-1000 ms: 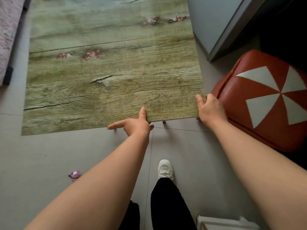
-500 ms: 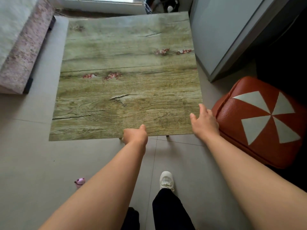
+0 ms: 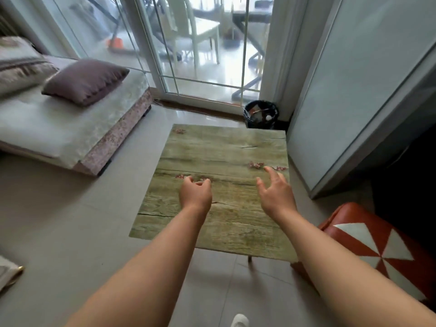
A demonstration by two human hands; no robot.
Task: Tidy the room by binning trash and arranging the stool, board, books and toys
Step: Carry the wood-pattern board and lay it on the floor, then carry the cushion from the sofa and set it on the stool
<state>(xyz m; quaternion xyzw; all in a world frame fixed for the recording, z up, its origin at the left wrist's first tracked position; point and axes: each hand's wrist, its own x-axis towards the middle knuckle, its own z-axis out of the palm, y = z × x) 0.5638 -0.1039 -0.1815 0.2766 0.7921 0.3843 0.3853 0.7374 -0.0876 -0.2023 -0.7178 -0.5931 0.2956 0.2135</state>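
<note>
The green wood-grain board [image 3: 226,149] lies flat and low over the grey floor, with a thin leg showing under its near edge. Both of my arms reach out above it. My left hand [image 3: 195,192] hovers over the board's middle with loosely curled fingers and holds nothing. My right hand [image 3: 274,188] hangs over the right half with spread, relaxed fingers, also empty. A red stool [image 3: 377,246] with white triangles on its cushion stands just right of the board's near corner. A black trash bin [image 3: 260,114] holding rubbish sits past the board's far right corner.
A low grey daybed [image 3: 70,128] with a purple cushion [image 3: 85,81] fills the left. Glass doors [image 3: 200,48] close off the far side. A pale cabinet [image 3: 349,95] runs along the right. A flat object with a gold edge [image 3: 9,274] lies at the left border.
Both hands have let go of the board's near edge and lifted above its surface. The view has tilted up, so the daybed, doors and bin now show.
</note>
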